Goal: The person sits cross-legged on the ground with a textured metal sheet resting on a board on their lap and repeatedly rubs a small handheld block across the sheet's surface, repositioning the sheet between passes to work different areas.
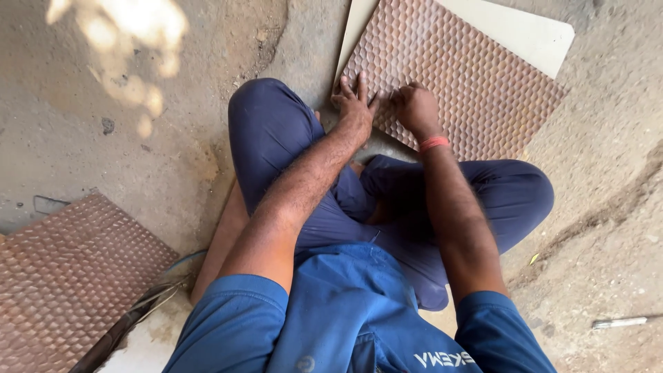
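— Brown, dimpled, and lying flat on the concrete floor (138, 138): that's the second tile (62, 276) at my far left, well apart from both hands and untouched. A dark curved cable or hose (131, 318) runs along its near edge.

— And the one you're working on?

— Further right, past my left knee. The left hand (353, 107) is spread flat, fingers splayed, palm pressing on the near corner of the tile (469, 76). It grips nothing; it just pins the corner down.

— The right?

— The right hand (416, 107) sits just beside it, curled, knuckles up, fingertips on the textured face. I cannot tell whether it pinches some small tool or only presses; whatever lies under the fingers is hidden.

— Where does the tile lie?

— On the floor in front of my crossed legs, turned like a diamond, overlapping a pale board (525, 31) that shows beyond its far edge.

— How would you do this well?

— My judgement: keep the left palm's weight steady so the tile doesn't skate on the board beneath, and keep the two hands close, so the right works right next to the pinned spot. The bumpy face gives little flat purchase, so I'd press straight down, not sideways.

— Anything further right?

— A small pale metal piece (619, 322) on the floor, well clear.
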